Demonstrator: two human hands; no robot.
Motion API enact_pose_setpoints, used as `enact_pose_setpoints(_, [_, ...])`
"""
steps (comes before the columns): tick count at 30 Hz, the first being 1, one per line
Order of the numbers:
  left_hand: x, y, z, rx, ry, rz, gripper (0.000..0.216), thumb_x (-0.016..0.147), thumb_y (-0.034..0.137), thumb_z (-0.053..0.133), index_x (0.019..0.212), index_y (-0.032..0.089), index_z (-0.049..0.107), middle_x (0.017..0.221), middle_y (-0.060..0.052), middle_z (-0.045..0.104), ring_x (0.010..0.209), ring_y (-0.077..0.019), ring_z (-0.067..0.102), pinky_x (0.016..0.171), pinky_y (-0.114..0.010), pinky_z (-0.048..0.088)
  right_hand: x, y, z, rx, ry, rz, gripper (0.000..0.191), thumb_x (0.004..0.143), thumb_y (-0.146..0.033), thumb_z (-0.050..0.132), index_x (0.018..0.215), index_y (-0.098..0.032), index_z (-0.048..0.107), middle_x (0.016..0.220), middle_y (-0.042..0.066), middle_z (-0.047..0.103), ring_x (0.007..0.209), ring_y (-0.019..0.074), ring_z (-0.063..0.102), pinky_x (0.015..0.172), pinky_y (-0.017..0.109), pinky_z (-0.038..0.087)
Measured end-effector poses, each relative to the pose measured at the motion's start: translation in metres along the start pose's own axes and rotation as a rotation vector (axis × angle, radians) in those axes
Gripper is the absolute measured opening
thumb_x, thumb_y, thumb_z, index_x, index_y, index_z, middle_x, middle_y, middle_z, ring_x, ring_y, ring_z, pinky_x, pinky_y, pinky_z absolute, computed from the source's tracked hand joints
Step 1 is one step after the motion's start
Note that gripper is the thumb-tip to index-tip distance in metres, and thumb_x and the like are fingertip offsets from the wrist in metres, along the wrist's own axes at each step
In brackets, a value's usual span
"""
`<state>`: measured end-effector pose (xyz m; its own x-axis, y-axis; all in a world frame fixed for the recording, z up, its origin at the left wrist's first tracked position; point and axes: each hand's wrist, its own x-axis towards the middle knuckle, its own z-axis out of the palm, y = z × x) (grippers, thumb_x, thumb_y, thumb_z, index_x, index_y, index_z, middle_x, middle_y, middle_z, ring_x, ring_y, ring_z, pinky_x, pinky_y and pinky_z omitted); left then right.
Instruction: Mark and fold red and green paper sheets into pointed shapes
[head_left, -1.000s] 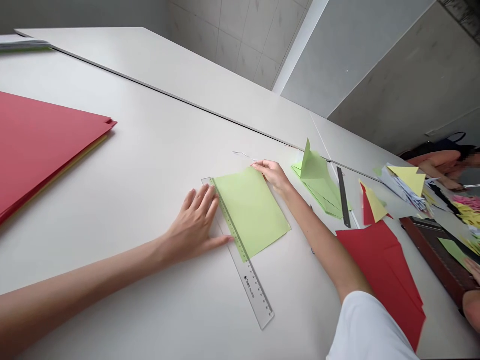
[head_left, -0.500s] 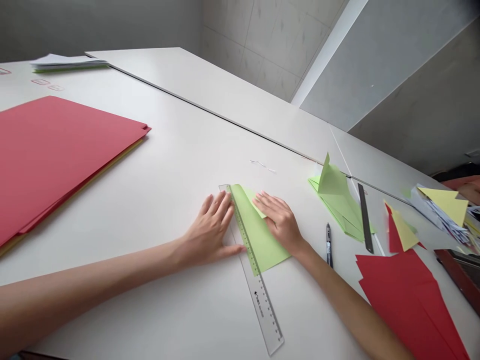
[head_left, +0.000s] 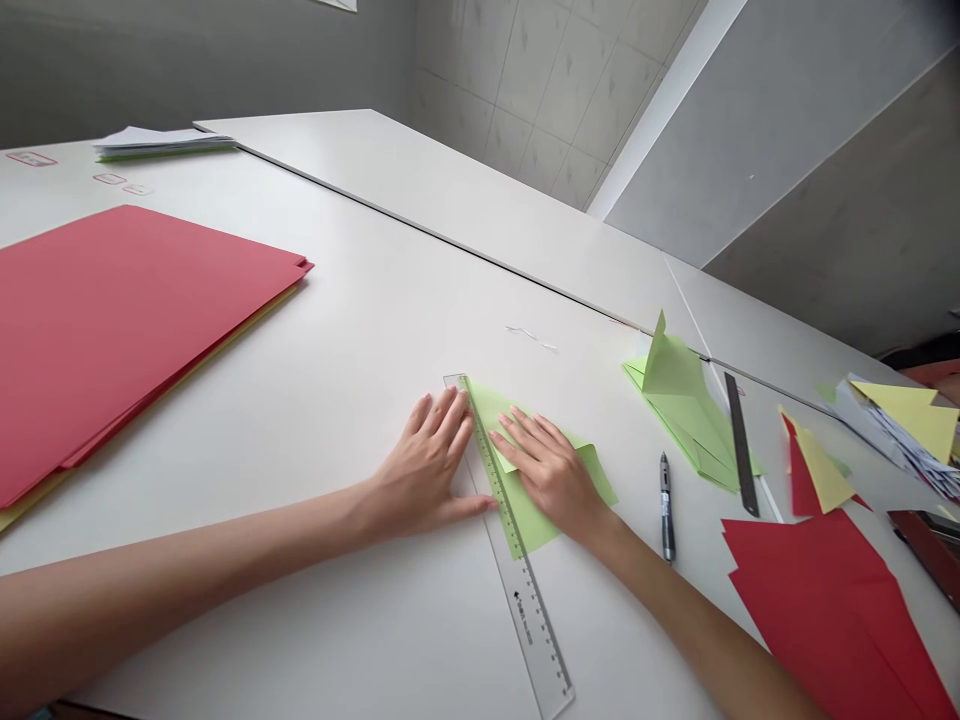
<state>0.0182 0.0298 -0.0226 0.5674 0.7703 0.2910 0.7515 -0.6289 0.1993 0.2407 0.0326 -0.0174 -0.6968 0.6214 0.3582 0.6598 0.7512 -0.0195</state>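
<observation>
Green paper, centre frame: pressed down with spread right hand, folded against clear ruler, itself pinned under flat, spread left hand, probably to keep crease straight.

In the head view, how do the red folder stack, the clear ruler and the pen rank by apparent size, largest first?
1. red folder stack
2. clear ruler
3. pen
Differences are plain; nearness does not blur them.
</observation>
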Motion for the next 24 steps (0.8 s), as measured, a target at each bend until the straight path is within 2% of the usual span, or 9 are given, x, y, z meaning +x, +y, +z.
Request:
enact_pose_setpoints(7, [-0.0001,-0.0001,-0.0011,-0.009,0.008,0.003,0.099,0.081,0.081,0.034,0.139,0.001,0.043,0.149,-0.027,0.035,0.142,-0.0423,0.024,0.113,-0.061,0.022,-0.0002,-0.0018,-0.0024,-0.006,-0.032,-0.016,0.051,0.091,-0.001,0.037,0.138,-0.017,0.052,0.142,0.010,0.052,0.142,0.0231,0.032,0.113,0.048,0.038])
enact_pose_setpoints(12, [-0.0008,-0.0015,0.0012,-0.010,0.019,-0.002,0.100,0.080,0.082,0.035,0.138,0.000,0.043,0.149,-0.028,0.034,0.142,-0.0419,0.024,0.114,-0.060,0.021,0.0003,-0.0040,-0.0026,0.005,-0.033,-0.030,0.042,0.096,-0.010,0.040,0.136,-0.012,0.053,0.141,0.012,0.052,0.141,0.0238,0.036,0.114,0.047,0.038])
enact_pose_setpoints(16, [-0.0015,-0.0027,0.0034,-0.039,0.044,-0.011,0.102,0.079,0.082,0.039,0.143,0.003,0.035,0.151,-0.026,0.032,0.143,-0.0406,0.025,0.115,-0.058,0.021,-0.0001,-0.0044,-0.0039,0.030,-0.029,-0.026,0.039,0.099,-0.016,0.041,0.136,-0.014,0.053,0.140,0.011,0.054,0.140,0.0224,0.038,0.114,0.046,0.038])
enact_pose_setpoints(19, [-0.0013,-0.0030,0.0031,-0.035,0.031,-0.003,0.101,0.080,0.081,0.040,0.147,0.006,0.031,0.152,-0.025,0.031,0.143,-0.0406,0.024,0.115,-0.059,0.020,-0.0009,-0.0048,-0.0058,0.041,-0.049,-0.029,0.041,0.100,-0.027,0.043,0.137,-0.011,0.052,0.142,0.012,0.051,0.140,0.0235,0.038,0.115,0.046,0.036])
enact_pose_setpoints(21, [-0.0007,-0.0029,0.0019,-0.023,0.008,0.007,0.098,0.081,0.080,0.040,0.148,0.009,0.032,0.152,-0.025,0.030,0.143,-0.0415,0.023,0.114,-0.061,0.020,-0.0018,-0.0051,-0.0064,0.053,-0.063,-0.030,0.046,0.101,-0.032,0.042,0.138,-0.007,0.050,0.144,0.014,0.049,0.140,0.0239,0.037,0.117,0.046,0.034])
enact_pose_setpoints(24, [0.0006,-0.0028,0.0001,-0.022,-0.002,0.021,0.093,0.081,0.079,0.041,0.146,0.013,0.037,0.153,-0.023,0.028,0.143,-0.0430,0.022,0.113,-0.062,0.021,-0.0032,-0.0052,-0.0058,0.080,-0.068,-0.008,0.045,0.101,-0.028,0.039,0.140,-0.008,0.047,0.145,0.013,0.048,0.141,0.0222,0.035,0.117,0.045,0.033])
